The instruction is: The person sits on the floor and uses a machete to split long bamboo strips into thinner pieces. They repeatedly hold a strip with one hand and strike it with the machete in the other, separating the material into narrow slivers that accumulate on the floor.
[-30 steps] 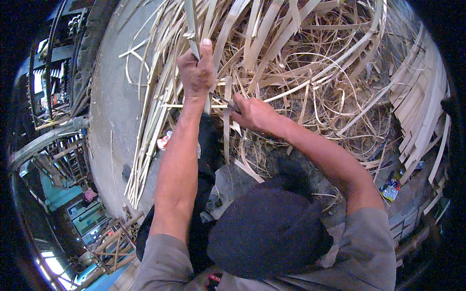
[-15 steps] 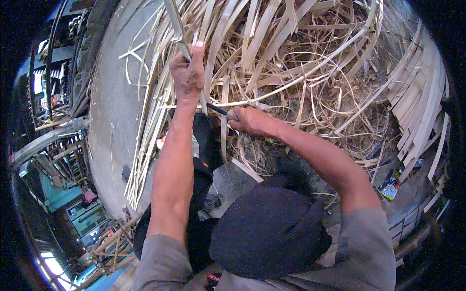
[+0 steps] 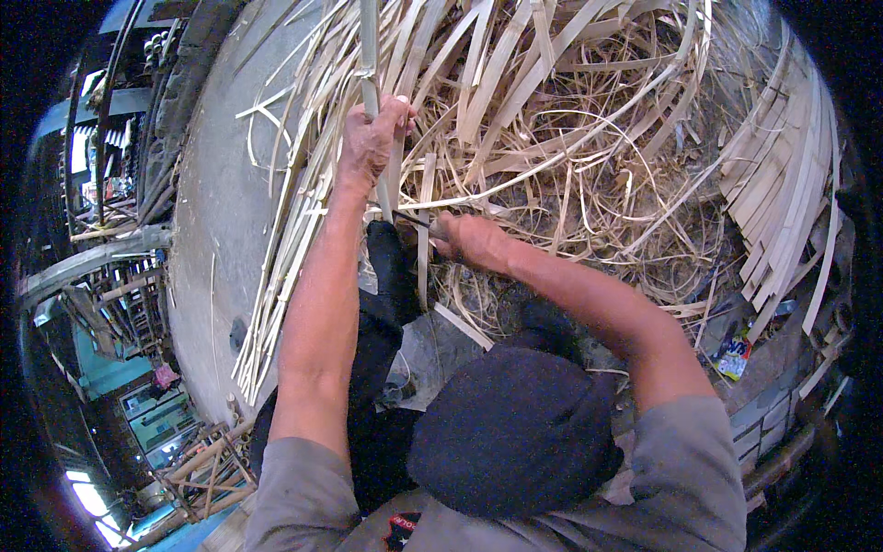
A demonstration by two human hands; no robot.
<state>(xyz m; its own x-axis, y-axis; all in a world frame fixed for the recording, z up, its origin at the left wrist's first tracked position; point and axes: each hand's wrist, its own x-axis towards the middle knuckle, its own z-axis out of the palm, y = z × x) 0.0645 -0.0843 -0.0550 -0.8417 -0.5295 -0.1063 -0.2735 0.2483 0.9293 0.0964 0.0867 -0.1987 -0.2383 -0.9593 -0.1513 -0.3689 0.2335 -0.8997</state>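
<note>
I'm seeing left hand (image 3: 370,143) gripping pale strip (image 3: 369,51), right hand (image 3: 471,241) clutching dark-bladed tool (image 3: 411,218); blade slipping could be cutting left hand.

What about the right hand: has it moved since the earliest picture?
Yes. The right hand has moved slightly down in the view: its gap to the short pale strip lying below it is smaller now.

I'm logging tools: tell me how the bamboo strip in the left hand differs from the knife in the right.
The bamboo strip is pale; the knife has a dark blade. The strip is long, passing through the left hand; the knife's visible part is far shorter. The strip runs up the picture; the knife points left from the right hand. Both are narrow.
</note>
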